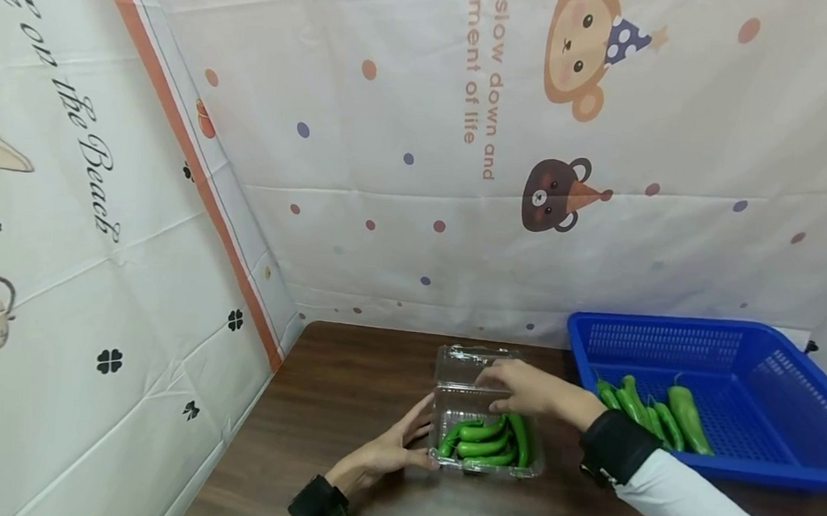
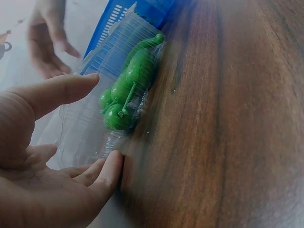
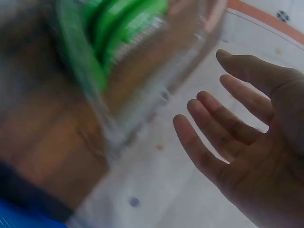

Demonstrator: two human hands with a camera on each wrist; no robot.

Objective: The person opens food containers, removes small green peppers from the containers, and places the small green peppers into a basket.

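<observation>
Likely in hand: settling green peppers (image 1: 482, 448) inside a clear plastic box (image 1: 448, 404), set on the table (image 1: 282, 450) with its lid (image 1: 457, 367) laid open on the far side. For a steady base, brace the box with the left hand (image 1: 393, 449), thumb by the near left corner, fingers along the left wall, grip spread apart and clamped on nothing. Press lightly there, to avoid buckling such thin-looking plastic. With the right hand (image 1: 523, 386), over the box near the hinge, fingers apart and nothing between them, reach straight down rather than sweep across the edge. Match curve to curve: mostly crosswise at the near end, one lengthwise along the right wall. Fill the bare strip toward the hinge before stacking, and tuck stems below the rim, out of the lid's way. From the blue basket (image 1: 768, 471) at the right, take the remaining peppers (image 1: 688, 421) singly, lift clear of both rims, and lower gently. Expect a tighter fit from the thick one at the group's right end.
</observation>
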